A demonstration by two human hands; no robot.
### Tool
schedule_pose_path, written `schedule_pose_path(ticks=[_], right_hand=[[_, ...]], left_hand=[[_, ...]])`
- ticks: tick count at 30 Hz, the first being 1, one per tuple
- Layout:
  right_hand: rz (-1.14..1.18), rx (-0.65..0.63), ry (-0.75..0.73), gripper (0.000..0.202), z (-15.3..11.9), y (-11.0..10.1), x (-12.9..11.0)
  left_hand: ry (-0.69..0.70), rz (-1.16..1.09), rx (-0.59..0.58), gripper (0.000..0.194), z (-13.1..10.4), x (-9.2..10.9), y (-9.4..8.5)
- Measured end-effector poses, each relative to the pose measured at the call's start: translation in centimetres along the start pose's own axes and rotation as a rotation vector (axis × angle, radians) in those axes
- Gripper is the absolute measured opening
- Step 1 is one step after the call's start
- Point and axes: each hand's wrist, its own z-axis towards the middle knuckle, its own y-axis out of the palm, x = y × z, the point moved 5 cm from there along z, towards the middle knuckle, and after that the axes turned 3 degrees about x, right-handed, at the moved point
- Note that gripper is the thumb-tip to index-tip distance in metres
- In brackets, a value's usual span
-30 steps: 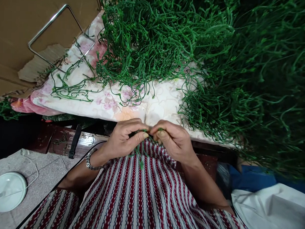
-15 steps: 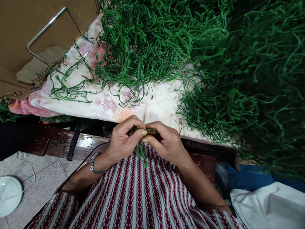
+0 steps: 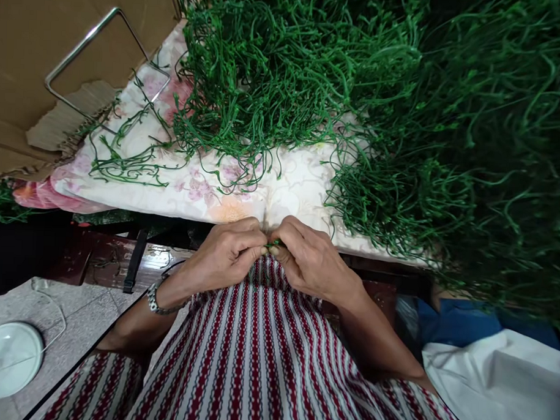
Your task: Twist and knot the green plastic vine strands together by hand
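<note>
My left hand (image 3: 232,252) and my right hand (image 3: 308,257) meet over my lap, just below the edge of a floral cloth (image 3: 193,191). Both are closed, with thumbs and forefingers pinching green stems (image 3: 273,243) between them. Only a short piece of the stems shows; the rest is hidden by the fingers. Beyond the hands a large pile of thin green curly stems (image 3: 284,81) covers much of the cloth. A few loose stems (image 3: 129,168) lie apart at the left.
At the upper left stand a cardboard box (image 3: 61,31) and a bent metal wire frame (image 3: 90,44). A white round object with a cord (image 3: 11,360) lies at the lower left. White fabric (image 3: 499,377) is at the lower right.
The stems that hung below my fingers no longer show there. My left hand has turned, with its wrist lower and further left. My fingertips have closed together more tightly.
</note>
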Motion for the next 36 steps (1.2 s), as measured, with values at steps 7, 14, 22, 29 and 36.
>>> schedule_pose_path(ticks=[7,14,22,29,36], right_hand=[[0.008,0.083,0.045,0.007,-0.7,0.8,-0.2],[-0.116,0.032,0.064,0.022,-1.0,1.2,-0.8],[-0.197,0.049,0.005,0.016,-0.9,0.9,-0.6],[0.325,-0.163,-0.291,0.028,-1.0,0.1,-1.6],[0.969,-0.212,-0.378,0.029,-0.4,0.7,-1.5]], left_hand=[[-0.026,-0.086,0.063,0.023,-0.1,-0.1,0.3],[-0.028,-0.109,0.050,0.024,-0.1,-0.2,0.5],[-0.002,0.050,0.009,0.027,0.2,0.1,0.6],[0.288,-0.243,-0.240,0.024,-0.1,2.0,0.0],[0.315,-0.599,-0.348,0.023,0.0,2.4,0.5]])
